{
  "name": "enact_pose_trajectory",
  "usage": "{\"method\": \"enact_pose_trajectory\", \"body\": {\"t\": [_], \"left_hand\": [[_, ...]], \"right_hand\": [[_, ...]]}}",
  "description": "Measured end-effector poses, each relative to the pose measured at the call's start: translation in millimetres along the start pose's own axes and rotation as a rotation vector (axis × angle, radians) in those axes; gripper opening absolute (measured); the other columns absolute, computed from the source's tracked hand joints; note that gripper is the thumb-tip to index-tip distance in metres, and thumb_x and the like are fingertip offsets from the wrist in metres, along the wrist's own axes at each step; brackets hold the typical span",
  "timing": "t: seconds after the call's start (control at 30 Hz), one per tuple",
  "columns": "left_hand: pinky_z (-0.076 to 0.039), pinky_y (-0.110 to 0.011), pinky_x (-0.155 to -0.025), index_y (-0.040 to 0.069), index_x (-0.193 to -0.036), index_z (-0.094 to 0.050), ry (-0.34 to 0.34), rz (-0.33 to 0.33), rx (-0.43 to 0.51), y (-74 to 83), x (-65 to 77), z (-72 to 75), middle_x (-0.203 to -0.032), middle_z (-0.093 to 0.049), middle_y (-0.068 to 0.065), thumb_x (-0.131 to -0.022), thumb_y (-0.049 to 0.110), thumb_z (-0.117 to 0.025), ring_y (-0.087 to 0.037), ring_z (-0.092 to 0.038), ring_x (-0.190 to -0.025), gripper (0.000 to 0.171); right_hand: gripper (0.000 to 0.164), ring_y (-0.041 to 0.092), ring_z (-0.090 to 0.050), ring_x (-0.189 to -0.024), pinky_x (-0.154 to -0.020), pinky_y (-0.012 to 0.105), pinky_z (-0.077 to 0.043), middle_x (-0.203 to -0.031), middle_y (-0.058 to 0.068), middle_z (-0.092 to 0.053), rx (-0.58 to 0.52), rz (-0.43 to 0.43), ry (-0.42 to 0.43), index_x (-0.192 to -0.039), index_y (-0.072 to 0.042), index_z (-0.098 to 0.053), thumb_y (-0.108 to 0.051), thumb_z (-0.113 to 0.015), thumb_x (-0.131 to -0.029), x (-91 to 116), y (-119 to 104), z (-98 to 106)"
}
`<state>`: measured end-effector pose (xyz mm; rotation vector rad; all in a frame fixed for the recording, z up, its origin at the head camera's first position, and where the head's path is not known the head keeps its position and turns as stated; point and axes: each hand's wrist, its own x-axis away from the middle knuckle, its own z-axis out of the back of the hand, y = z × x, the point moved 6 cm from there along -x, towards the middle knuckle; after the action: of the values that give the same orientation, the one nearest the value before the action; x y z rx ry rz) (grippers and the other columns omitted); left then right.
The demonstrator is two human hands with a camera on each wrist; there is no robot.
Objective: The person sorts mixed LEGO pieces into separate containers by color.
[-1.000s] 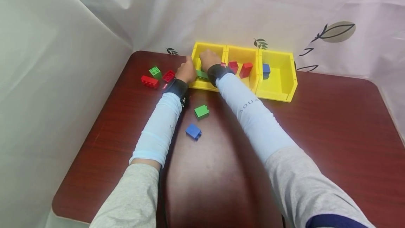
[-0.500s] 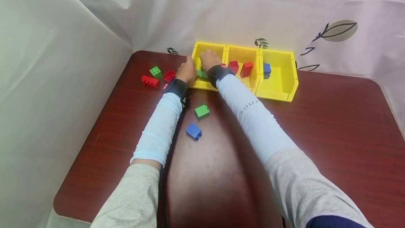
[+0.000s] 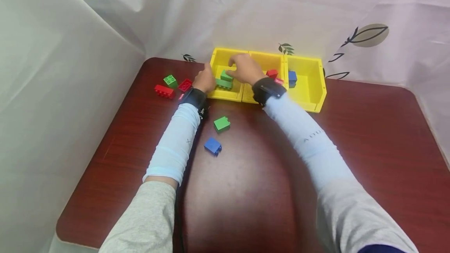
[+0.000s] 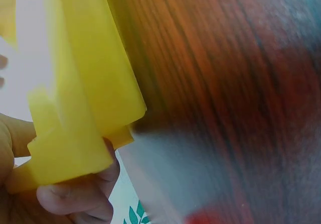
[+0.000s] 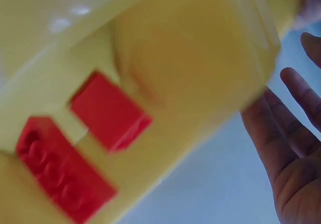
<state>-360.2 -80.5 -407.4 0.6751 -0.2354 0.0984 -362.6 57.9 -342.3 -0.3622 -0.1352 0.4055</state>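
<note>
My left hand (image 3: 205, 79) grips the outer left wall of the left yellow bin (image 3: 225, 95); the left wrist view shows its thumb and fingers around the yellow rim (image 4: 65, 158). Two green bricks, a long one (image 3: 224, 84) and another (image 3: 226, 75), lie in that bin. Over the left and middle bins, my right hand (image 3: 247, 68) is held with fingers spread apart and nothing between them. Beneath it, in the right wrist view, the middle bin (image 5: 200, 113) contains a red brick (image 5: 108, 111) and a longer red brick (image 5: 62, 171). The right arm partly covers these in the head view.
The right bin (image 3: 318, 85) holds blue bricks (image 3: 292, 76). Left of the bins lie a green brick (image 3: 170, 81) and two red bricks, one long (image 3: 164, 91), one upturned (image 3: 184, 85). A green brick (image 3: 222, 124) and a blue brick (image 3: 212, 146) lie nearer on the table (image 3: 242, 190).
My right hand has come up out of the left bin and shifted right, its fingers now apart. The green bricks in that bin show more fully. The left hand keeps its grip.
</note>
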Motion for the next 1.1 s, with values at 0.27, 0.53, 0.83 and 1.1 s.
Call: {"method": "enact_pose_trajectory", "body": {"t": [0.27, 0.53, 0.83, 1.1], "left_hand": [[-0.050, -0.046, -0.094, 0.010, -0.143, -0.024, -0.002, 0.004, 0.008, -2.2, 2.0, -0.4, -0.115, -0.054, -0.020, -0.099, 0.007, -0.044, -0.036, -0.056, -0.099, 0.049], [-0.049, -0.047, -0.099, 0.009, -0.145, -0.022, -0.001, 0.018, 0.022, -5.7, 2.0, 7.3, -0.118, -0.054, -0.020, -0.097, 0.004, -0.048, -0.036, -0.056, -0.103, 0.055], [-0.049, -0.045, -0.099, 0.011, -0.144, -0.024, 0.002, 0.033, 0.021, -7.4, 0.1, 7.2, -0.120, -0.055, -0.019, -0.098, 0.005, -0.047, -0.035, -0.056, -0.104, 0.052], [-0.049, -0.047, -0.096, 0.010, -0.144, -0.023, 0.018, 0.022, 0.001, -6.4, 1.1, 8.1, -0.116, -0.055, -0.022, -0.098, 0.006, -0.044, -0.037, -0.056, -0.102, 0.050]], "right_hand": [[0.035, 0.037, -0.055, -0.119, -0.101, 0.049, -0.047, -0.127, 0.019, -0.061, -0.017, 0.006, 0.167, -0.117, 0.000, -0.064, -0.026, -0.066, -0.093, 71.1, 50.4, 30.7], [0.050, 0.041, -0.055, -0.114, -0.095, 0.056, -0.046, -0.128, 0.024, -0.056, -0.059, -0.299, 0.353, -0.129, 0.000, -0.057, -0.036, -0.058, -0.096, 141.5, 135.4, 51.2], [0.085, 0.050, -0.036, -0.126, -0.104, 0.069, -0.035, -0.148, 0.032, -0.031, -0.115, -0.576, 0.253, -0.153, -0.003, -0.024, -0.057, -0.051, -0.093, 181.5, 212.8, 32.0], [0.096, 0.050, -0.038, -0.116, -0.099, 0.069, -0.040, -0.140, 0.033, -0.034, -0.107, -0.566, 0.141, -0.154, -0.002, -0.021, -0.068, -0.048, -0.088, 174.2, 222.5, 15.8]]}}
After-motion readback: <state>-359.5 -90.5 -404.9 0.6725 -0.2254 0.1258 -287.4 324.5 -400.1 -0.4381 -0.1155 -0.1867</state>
